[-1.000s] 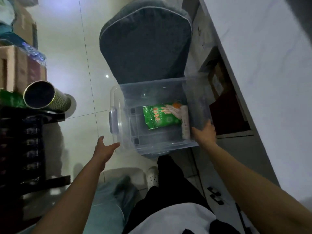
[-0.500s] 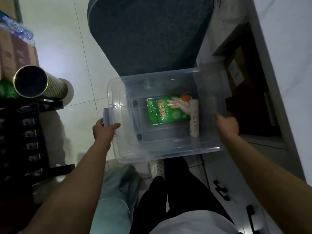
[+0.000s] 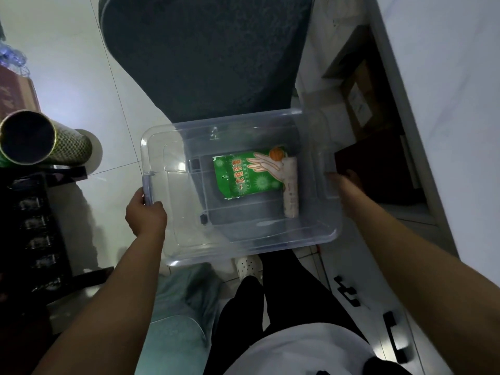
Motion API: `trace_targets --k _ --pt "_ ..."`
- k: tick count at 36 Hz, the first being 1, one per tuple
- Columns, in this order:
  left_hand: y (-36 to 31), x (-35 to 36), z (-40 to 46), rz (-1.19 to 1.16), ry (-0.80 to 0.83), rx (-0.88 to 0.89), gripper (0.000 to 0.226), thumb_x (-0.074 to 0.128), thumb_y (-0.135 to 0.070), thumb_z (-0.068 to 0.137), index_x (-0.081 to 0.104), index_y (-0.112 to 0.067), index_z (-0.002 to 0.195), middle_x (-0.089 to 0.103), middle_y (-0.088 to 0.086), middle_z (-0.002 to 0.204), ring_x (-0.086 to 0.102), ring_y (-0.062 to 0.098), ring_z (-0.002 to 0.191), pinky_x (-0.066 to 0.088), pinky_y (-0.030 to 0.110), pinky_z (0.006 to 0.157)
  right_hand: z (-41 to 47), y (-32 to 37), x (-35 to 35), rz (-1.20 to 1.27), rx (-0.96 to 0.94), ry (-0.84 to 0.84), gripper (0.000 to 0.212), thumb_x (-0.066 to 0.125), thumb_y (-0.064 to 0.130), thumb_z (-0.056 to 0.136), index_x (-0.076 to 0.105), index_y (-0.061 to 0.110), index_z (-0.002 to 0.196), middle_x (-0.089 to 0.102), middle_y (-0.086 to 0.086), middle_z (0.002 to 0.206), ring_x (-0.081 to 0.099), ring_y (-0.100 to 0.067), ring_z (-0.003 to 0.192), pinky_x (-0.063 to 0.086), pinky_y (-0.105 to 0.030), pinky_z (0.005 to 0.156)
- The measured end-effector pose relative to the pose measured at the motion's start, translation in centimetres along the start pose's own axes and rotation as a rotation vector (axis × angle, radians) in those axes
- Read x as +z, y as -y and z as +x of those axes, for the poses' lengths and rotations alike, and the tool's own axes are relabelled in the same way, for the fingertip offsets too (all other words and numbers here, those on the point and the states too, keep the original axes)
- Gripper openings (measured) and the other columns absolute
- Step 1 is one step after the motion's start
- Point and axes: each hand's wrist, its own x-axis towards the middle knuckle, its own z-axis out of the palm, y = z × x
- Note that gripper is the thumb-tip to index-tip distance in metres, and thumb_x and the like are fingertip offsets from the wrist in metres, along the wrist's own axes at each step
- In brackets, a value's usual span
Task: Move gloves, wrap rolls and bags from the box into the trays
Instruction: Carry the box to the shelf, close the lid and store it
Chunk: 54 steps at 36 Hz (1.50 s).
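One clear plastic box [image 3: 240, 239] is held up between two hands, and inside it lie two things: one green glove packet [image 3: 243, 175] flat on the bottom, and one pale wrap roll [image 3: 290, 189] touching the packet's right edge, on the side nearer the right hand. The left hand [image 3: 146, 217] grips the box's left end, its fingers curled around the grey handle [image 3: 147, 189] at the rim. The right hand [image 3: 345, 184] is at the box's right end, against the rim there; its fingers go under or behind the clear plastic, so I cannot tell how tightly they close. Both things in the box sit well nearer the right hand than the left. Beyond the box stands one dark padded chair [image 3: 205, 55]. Outward from the left hand lies one open-ended tube [image 3: 40, 140] with a patterned side, resting on a dark rack [image 3: 32, 220]. Beyond the right hand runs a white counter [image 3: 443, 77]. Below the box, one white shoe [image 3: 249, 266] shows on the tiled floor [image 3: 67, 63].
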Motion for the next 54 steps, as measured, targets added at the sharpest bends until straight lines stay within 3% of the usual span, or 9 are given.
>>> trace_targets --k 2,5,14,18,23,27,34,47,54 --pt "0.3 0.0 0.7 -0.017 -0.034 -0.028 0.043 0.058 0.001 0.087 0.063 -0.019 0.125 0.067 0.003 0.115 0.064 0.027 0.101 0.053 0.035 0.088 -0.3 0.8 0.3 0.013 0.08 0.099 0.065 0.076 0.036 0.074 0.054 0.009 0.128 0.065 -0.014 0.115 0.065 -0.026 0.086 0.054 -0.03 0.057" --pt "0.8 -0.5 2.2 -0.035 -0.078 -0.057 0.045 0.056 0.001 0.083 0.065 -0.021 0.121 0.069 0.008 0.113 0.066 0.03 0.101 0.056 0.043 0.091 -0.7 1.7 0.6 -0.029 0.14 0.211 0.028 0.066 0.028 0.085 0.06 0.015 0.109 0.062 -0.004 0.087 0.058 -0.019 0.074 0.043 -0.027 0.057" --pt "1.8 -3.6 3.5 -0.059 0.076 -0.168 0.061 0.064 0.001 0.082 0.055 -0.023 0.138 0.066 0.008 0.122 0.062 0.025 0.097 0.052 0.035 0.081 0.9 1.8 2.1 -0.18 -0.078 0.24 0.048 0.079 0.02 0.075 0.065 0.006 0.119 0.067 -0.015 0.113 0.066 -0.031 0.098 0.056 -0.042 0.086" --pt "1.4 -5.0 4.7 -0.109 0.209 -0.266 0.055 0.072 -0.03 0.079 0.058 -0.022 0.132 0.066 0.008 0.126 0.063 0.022 0.099 0.05 0.035 0.087 -0.2 2.4 2.1 0.032 0.068 0.329 0.044 0.065 0.055 0.076 0.071 0.014 0.092 0.069 -0.012 0.097 0.064 -0.028 0.088 0.051 -0.039 0.085" --pt "-1.4 -5.8 4.0 -0.287 0.33 -0.429 0.044 0.049 -0.053 0.094 0.056 -0.024 0.127 0.062 0.0 0.105 0.058 0.013 0.084 0.047 0.029 0.071 0.2 3.2 2.3 0.147 0.098 0.299 0.056 0.051 0.066 0.082 0.071 0.018 0.103 0.069 -0.009 0.108 0.064 -0.026 0.097 0.05 -0.042 0.096" --pt "-2.5 -6.0 3.2 -0.296 0.392 -0.47 0.055 0.039 -0.058 0.096 0.051 -0.019 0.134 0.059 0.006 0.112 0.056 0.022 0.097 0.045 0.035 0.082 -0.8 4.5 2.8 0.189 0.074 0.311 0.047 0.045 0.053 0.094 0.068 0.013 0.094 0.068 -0.006 0.087 0.065 -0.02 0.074 0.051 -0.027 0.062" --pt "-2.7 -7.1 1.9 -0.339 0.433 -0.522 0.066 0.039 -0.064 0.093 0.051 -0.018 0.138 0.056 0.01 0.123 0.055 0.028 0.104 0.044 0.041 0.088 -2.6 5.7 1.8 0.189 0.092 0.298 0.063 0.031 0.065 0.095 0.062 0.011 0.102 0.061 -0.007 0.091 0.058 -0.021 0.079 0.043 -0.03 0.059" --pt "-1.4 -10.6 1.7 -0.186 0.479 -0.31 0.054 0.064 -0.049 0.08 0.061 -0.019 0.125 0.062 0.008 0.121 0.059 0.031 0.107 0.051 0.048 0.084 -10.9 -4.3 -2.3 0.433 0.034 0.271 0.072 0.034 0.07 0.09 0.064 0.006 0.104 0.063 -0.015 0.107 0.06 -0.027 0.097 0.049 -0.037 0.076" --pt "-2.7 -10.6 1.1 0.114 0.56 -0.022 0.018 0.054 -0.013 0.078 0.062 -0.017 0.094 0.053 0.009 0.097 0.05 0.024 0.078 0.05 0.04 0.075 -16.6 -12.2 -3.4 0.63 0.078 0.204 0.069 0.034 0.067 0.092 0.064 0.006 0.103 0.062 -0.012 0.108 0.058 -0.027 0.1 0.05 -0.039 0.077"
